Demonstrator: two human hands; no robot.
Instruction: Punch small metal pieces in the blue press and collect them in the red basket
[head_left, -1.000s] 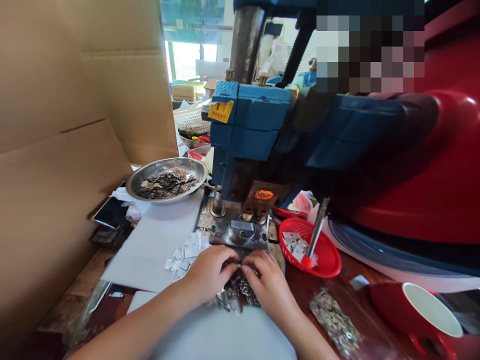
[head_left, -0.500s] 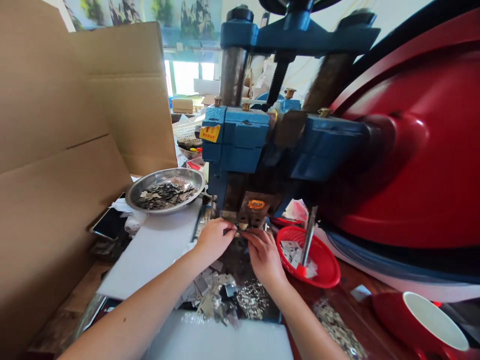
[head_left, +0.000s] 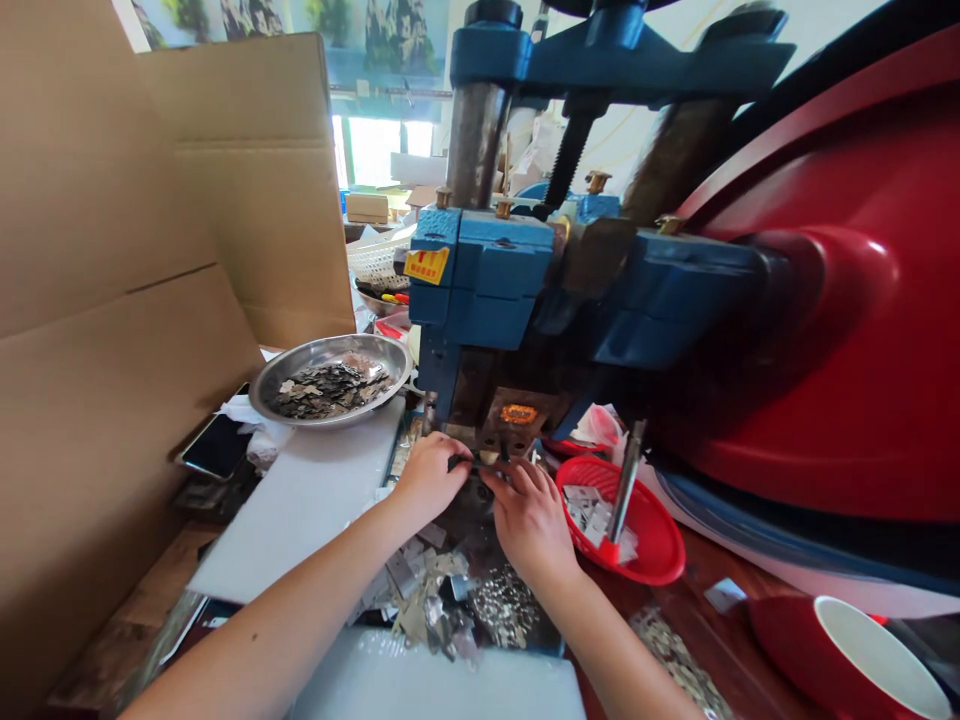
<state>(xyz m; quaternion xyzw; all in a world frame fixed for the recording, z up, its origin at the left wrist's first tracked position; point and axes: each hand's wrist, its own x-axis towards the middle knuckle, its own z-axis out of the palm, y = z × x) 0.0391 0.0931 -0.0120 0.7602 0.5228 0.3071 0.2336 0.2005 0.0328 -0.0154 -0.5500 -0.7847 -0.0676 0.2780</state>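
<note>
Under the head of a blue press [head_left: 480,265], both hands meet at the die. My left hand [head_left: 433,478] pinches a small dark metal piece [head_left: 456,462] between thumb and fingers. On the right of the die, my right hand [head_left: 534,515] has its fingers bent and drawn together at the same spot; what they grip is hidden. Just above the fingertips is the press's lower tool block [head_left: 517,415] with an orange label. Flat metal plates [head_left: 420,590] and a heap of tiny shiny parts [head_left: 504,605] lie below my wrists.
A steel bowl [head_left: 264,400] of flat metal pieces stands left on white foam [head_left: 300,510]. To the right are a red basket [head_left: 664,540] with metal plates, an upright metal rod [head_left: 627,480], a red mug [head_left: 795,645] and a big red flywheel [head_left: 840,360]. Cardboard [head_left: 255,220] rises at left.
My view has shifted slightly, so the press appears a little further right. Both hands stay at the die; the right fingers have moved a little.
</note>
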